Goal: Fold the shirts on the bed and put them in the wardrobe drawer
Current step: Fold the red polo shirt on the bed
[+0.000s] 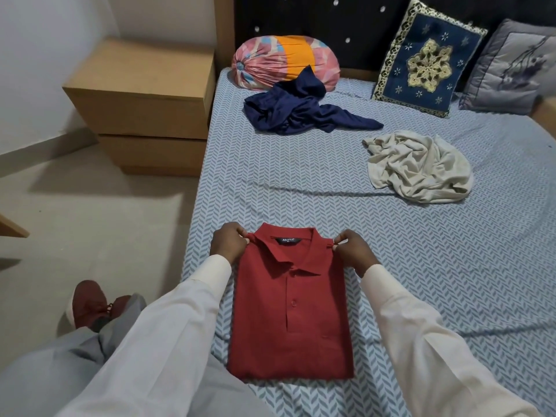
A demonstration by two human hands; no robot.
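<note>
Head view: looking down from the near edge of the bed toward the headboard
Red fabric polo shirt: folded into a neat rectangle, lying flat on the bed close to its near edge, buttoned front facing up, collar toward the headboard
Left hand: fingers curled, pinching the shirt's shoulder corner just left of the collar
Right hand: fingers curled, pinching the opposite shoulder corner
Bed with blue-and-white herringbone sheet: carrying all three shirts
Crumpled navy blue shirt: unfolded heap near the headboard, touching the bolster
Crumpled cream shirt: unfolded heap to the right of the navy one, apart from it
Pink-and-orange bolster pillow: lying against the dark headboard
Blue embroidered square cushion: leaning on the headboard
Grey square cushion: just beside the blue one, far right
Stacked brown cardboard boxes: on the floor, left of the bed
Maroon shoe: on the floor, lower left
</note>
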